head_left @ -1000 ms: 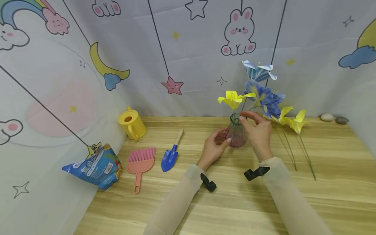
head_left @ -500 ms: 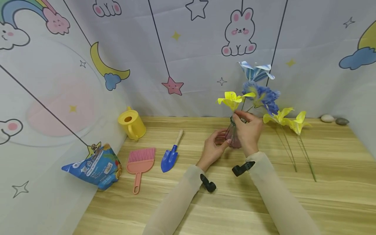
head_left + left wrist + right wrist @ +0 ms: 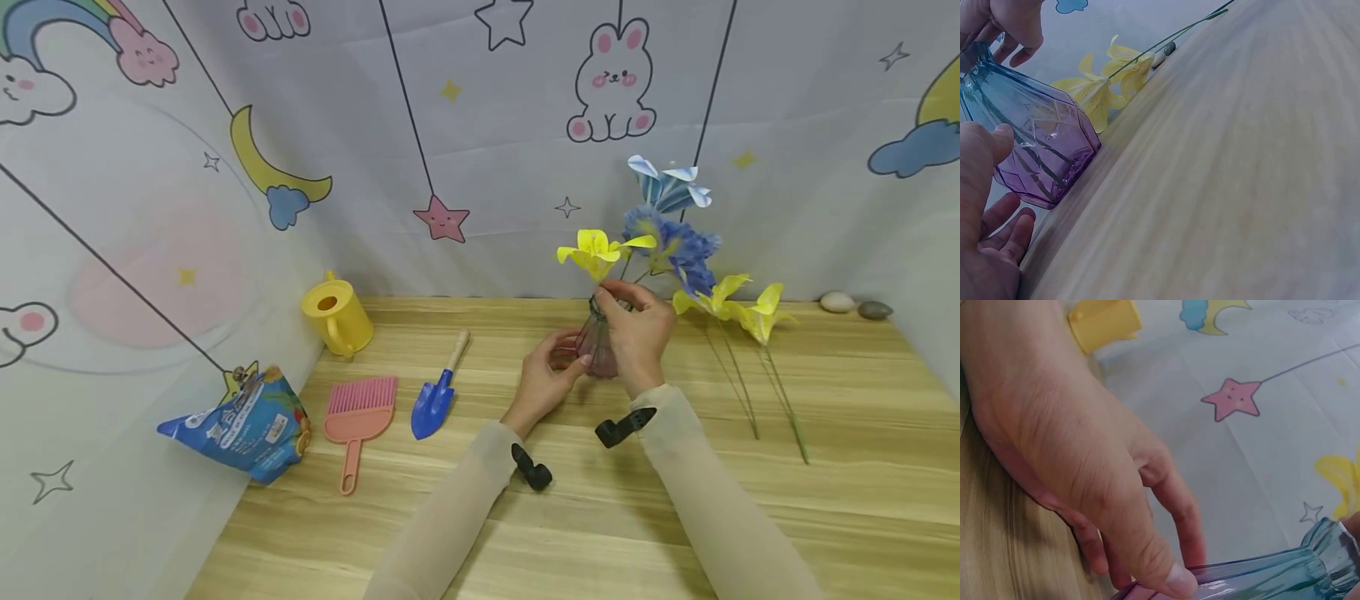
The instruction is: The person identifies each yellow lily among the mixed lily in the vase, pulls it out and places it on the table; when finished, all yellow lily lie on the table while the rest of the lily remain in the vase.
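My left hand [image 3: 551, 375] grips the low body of a faceted glass vase [image 3: 596, 354], teal at the neck and purple at the base in the left wrist view. Thumb and fingers lie on opposite sides of it. At the vase's mouth, my right hand [image 3: 637, 333] pinches a flower stem between thumb and forefinger; which stem it is I cannot tell. Above the mouth rise a yellow lily [image 3: 596, 250], a ruffled violet-blue flower [image 3: 686, 250] and a pale blue lily [image 3: 667, 187]. Dark stems show through the glass in the left wrist view.
Two yellow lilies [image 3: 761, 312] lie right of the vase, stems toward me. Farther right sit a white pebble [image 3: 836, 302] and a grey pebble [image 3: 874, 310]. Leftward are a blue toy shovel [image 3: 432, 408], a pink dustpan-shaped tool [image 3: 360, 425], a yellow watering can [image 3: 341, 321] and a blue bag [image 3: 258, 429].
My right hand has moved left from the vase's right side to its mouth, under the yellow lily. The blue flowers swayed left, then back right. My left hand stays on the vase.
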`<action>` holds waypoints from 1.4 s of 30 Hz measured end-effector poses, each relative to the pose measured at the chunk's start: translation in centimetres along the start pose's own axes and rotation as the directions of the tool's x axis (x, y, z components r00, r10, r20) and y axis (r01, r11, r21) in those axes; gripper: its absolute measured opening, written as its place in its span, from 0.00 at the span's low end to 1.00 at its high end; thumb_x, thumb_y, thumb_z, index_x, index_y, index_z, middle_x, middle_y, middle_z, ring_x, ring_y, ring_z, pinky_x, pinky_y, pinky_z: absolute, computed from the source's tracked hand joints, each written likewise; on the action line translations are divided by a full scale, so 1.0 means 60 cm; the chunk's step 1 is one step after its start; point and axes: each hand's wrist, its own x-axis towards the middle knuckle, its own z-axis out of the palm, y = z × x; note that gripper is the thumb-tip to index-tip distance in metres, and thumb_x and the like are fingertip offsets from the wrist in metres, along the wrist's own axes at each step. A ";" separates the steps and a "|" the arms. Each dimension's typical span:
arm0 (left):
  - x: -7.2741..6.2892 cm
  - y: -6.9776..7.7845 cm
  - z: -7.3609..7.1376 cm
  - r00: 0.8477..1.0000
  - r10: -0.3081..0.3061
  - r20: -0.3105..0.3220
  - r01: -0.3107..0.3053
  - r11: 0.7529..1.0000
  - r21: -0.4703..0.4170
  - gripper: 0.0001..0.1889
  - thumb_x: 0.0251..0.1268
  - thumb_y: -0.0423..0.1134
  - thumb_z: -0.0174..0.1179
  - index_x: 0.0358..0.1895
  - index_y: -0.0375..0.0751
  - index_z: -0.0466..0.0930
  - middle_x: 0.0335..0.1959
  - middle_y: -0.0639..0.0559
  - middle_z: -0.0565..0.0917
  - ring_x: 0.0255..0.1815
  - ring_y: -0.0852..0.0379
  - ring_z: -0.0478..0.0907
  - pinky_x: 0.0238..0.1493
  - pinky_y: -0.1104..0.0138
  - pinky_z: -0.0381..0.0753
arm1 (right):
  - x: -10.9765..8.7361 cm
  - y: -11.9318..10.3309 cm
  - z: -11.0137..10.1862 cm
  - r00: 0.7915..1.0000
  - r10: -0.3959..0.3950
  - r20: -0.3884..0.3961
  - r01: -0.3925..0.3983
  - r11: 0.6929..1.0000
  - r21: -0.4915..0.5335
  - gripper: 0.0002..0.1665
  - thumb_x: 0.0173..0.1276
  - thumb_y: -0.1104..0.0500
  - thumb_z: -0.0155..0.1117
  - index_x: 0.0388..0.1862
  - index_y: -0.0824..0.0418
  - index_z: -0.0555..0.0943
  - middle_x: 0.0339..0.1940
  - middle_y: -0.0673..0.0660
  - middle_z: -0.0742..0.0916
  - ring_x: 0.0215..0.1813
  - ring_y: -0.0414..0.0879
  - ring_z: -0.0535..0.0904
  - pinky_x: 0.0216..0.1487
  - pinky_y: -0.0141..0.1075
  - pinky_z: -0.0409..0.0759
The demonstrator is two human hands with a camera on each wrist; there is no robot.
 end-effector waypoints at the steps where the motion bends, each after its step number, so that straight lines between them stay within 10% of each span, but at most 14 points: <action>1: 0.000 0.001 0.000 1.000 -0.001 -0.001 0.001 1.000 0.002 0.25 0.75 0.47 0.70 0.71 0.51 0.80 0.60 0.45 0.88 0.60 0.50 0.88 0.57 0.67 0.88 | 0.000 -0.002 -0.001 1.000 0.004 0.003 -0.004 1.000 0.009 0.09 0.66 0.54 0.81 0.44 0.54 0.95 0.38 0.42 0.95 0.52 0.36 0.86 0.56 0.30 0.80; 22: 0.002 -0.001 0.002 1.000 -0.003 -0.006 0.003 1.000 -0.008 0.24 0.74 0.45 0.70 0.71 0.54 0.80 0.59 0.45 0.89 0.61 0.49 0.88 0.58 0.64 0.89 | 0.004 -0.063 -0.020 0.999 0.021 -0.038 -0.012 0.971 0.238 0.06 0.61 0.62 0.85 0.37 0.59 0.95 0.31 0.40 0.94 0.48 0.38 0.87 0.53 0.30 0.79; 32: 0.001 0.002 0.003 1.000 -0.008 0.002 0.008 1.000 -0.014 0.24 0.74 0.45 0.70 0.71 0.54 0.80 0.59 0.45 0.88 0.61 0.49 0.88 0.59 0.63 0.89 | -0.011 -0.081 -0.042 0.989 0.147 -0.007 -0.143 0.972 0.187 0.10 0.62 0.60 0.85 0.41 0.58 0.95 0.31 0.38 0.93 0.53 0.38 0.85 0.54 0.29 0.80; 42: 0.000 0.002 -0.001 1.000 -0.004 0.008 0.004 1.000 -0.019 0.25 0.74 0.44 0.70 0.71 0.53 0.79 0.59 0.44 0.88 0.61 0.48 0.88 0.60 0.60 0.89 | 0.001 -0.125 -0.057 0.999 0.008 -0.038 -0.001 0.985 0.172 0.09 0.61 0.64 0.84 0.41 0.63 0.95 0.29 0.37 0.92 0.45 0.37 0.87 0.47 0.29 0.81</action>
